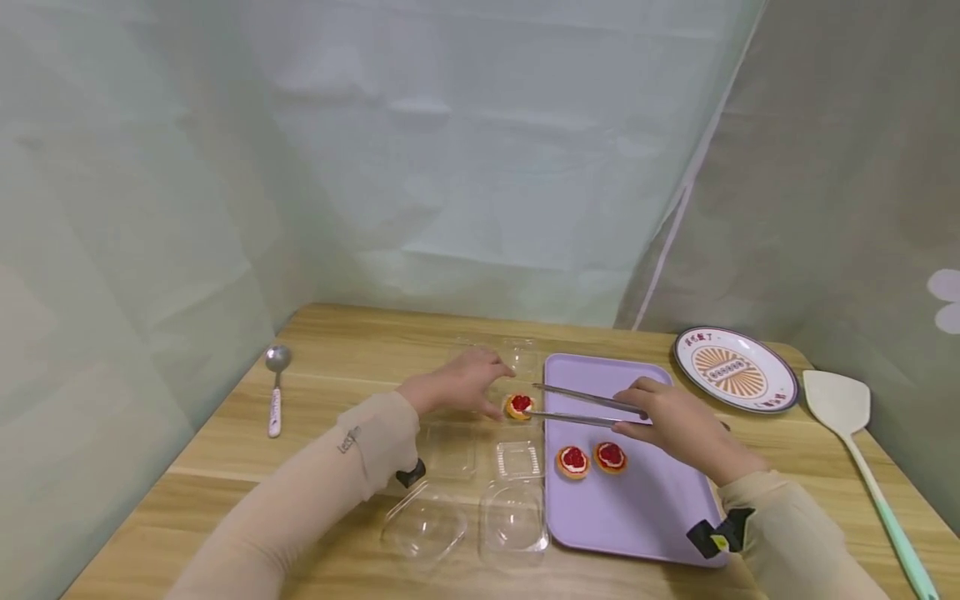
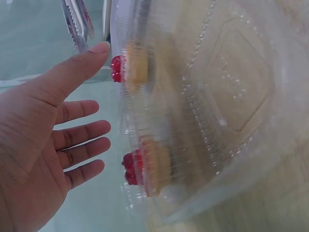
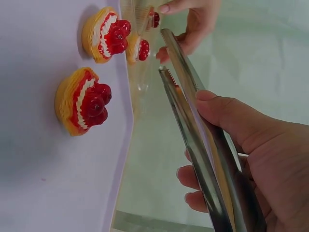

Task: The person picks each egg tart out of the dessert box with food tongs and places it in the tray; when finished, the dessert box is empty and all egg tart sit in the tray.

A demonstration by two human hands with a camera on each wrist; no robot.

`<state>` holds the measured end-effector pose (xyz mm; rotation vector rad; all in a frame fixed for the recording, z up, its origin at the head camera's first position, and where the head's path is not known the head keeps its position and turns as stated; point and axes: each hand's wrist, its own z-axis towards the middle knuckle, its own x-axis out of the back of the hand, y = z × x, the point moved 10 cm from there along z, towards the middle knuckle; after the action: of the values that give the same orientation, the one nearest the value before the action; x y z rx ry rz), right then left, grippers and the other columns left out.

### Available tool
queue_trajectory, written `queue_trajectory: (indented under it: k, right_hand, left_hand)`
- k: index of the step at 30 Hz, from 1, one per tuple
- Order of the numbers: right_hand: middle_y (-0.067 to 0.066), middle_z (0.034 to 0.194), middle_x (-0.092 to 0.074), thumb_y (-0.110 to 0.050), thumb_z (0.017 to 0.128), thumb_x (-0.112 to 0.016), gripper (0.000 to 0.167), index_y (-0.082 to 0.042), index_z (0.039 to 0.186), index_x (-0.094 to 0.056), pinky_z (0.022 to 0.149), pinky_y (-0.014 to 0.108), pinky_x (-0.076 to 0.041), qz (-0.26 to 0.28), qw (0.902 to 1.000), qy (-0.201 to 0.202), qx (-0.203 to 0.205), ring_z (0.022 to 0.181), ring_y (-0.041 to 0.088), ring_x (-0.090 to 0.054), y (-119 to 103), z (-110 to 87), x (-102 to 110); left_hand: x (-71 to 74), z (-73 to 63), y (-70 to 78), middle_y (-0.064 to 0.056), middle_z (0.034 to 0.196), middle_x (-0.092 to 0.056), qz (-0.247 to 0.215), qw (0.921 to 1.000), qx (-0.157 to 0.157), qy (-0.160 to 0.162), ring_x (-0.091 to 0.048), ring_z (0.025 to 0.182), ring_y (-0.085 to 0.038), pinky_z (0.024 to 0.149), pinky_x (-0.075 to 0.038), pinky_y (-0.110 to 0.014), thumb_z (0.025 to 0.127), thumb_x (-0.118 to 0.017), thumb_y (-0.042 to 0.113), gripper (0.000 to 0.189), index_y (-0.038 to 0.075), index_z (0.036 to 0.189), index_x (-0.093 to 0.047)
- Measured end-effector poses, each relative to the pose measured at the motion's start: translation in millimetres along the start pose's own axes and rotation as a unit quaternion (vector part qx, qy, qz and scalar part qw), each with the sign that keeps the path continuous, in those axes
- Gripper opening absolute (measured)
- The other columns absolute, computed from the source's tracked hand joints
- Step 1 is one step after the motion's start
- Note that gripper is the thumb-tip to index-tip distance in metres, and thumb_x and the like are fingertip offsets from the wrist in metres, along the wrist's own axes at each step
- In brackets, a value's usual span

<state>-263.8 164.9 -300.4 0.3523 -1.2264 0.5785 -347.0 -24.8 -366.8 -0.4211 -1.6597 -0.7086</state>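
My left hand (image 1: 463, 383), fingers straight and thumb apart, hovers by a clear plastic container (image 2: 231, 135). Two fruit tarts with red topping sit inside it; the left wrist view has one tart (image 2: 137, 67) near the thumb and another tart (image 2: 155, 166) lower down. My right hand (image 1: 678, 425) grips metal tongs (image 3: 195, 150) over the purple tray (image 1: 637, 525). Their serrated tips are apart with nothing between them, close over the container's tart in the head view. Two more tarts lie on the tray, a left one (image 1: 573, 462) and a right one (image 1: 611, 457).
More clear plastic packaging (image 1: 513, 521) lies at the front of the wooden table (image 1: 202, 492). A patterned plate (image 1: 772, 383) and a spatula (image 1: 838, 400) with a green handle are at the right. A spoon (image 1: 276, 392) lies far left. Pale cloth (image 1: 450, 167) hangs behind.
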Motion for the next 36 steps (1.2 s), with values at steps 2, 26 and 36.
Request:
queue_trajectory:
  k: [2, 26, 36]
  right_hand:
    - [0.0, 0.089, -0.065, -0.029, 0.078, -0.079, 0.03, -0.01, 0.1, -0.073, 0.061, 0.029, -0.051, -0.007, 1.0, -0.002, 0.006, 0.073, 0.012, -0.062, -2.1, 4.2, -2.5]
    - [-0.001, 0.079, -0.063, -0.03, 0.077, -0.079, 0.027, -0.01, 0.092, -0.074, 0.059, 0.03, -0.05, -0.039, 0.996, -0.077, 0.025, 0.065, 0.011, -0.059, -13.2, 36.5, -18.5]
    - [0.001, 0.078, -0.062, -0.03, 0.077, -0.079, 0.023, -0.011, 0.09, -0.073, 0.056, 0.03, -0.049, -0.047, 0.9949, -0.084, 0.031, 0.063, 0.01, -0.057, -15.8, 39.9, -18.7]
  left_hand:
    - [-3.1, 1.8, -1.5, -0.011, 0.139, -0.052, 0.001, 1.0, 0.003, -0.005, -0.044, 0.133, -0.03, 0.116, -0.029, -0.046, 0.076, -0.078, 0.045, 0.075, 0.012, 0.138, -0.051]
    - [-9.8, 7.7, -2.2, -0.011, 0.136, -0.056, 0.007, 1.0, 0.0, -0.005, -0.044, 0.132, -0.028, 0.116, -0.03, -0.044, 0.076, -0.078, 0.044, 0.071, 0.007, 0.132, -0.055]
    - [-11.9, 9.5, -2.4, -0.011, 0.137, -0.055, -0.001, 0.9999, 0.003, -0.01, -0.044, 0.133, -0.028, 0.117, -0.028, -0.044, 0.076, -0.078, 0.043, 0.072, 0.006, 0.133, -0.054]
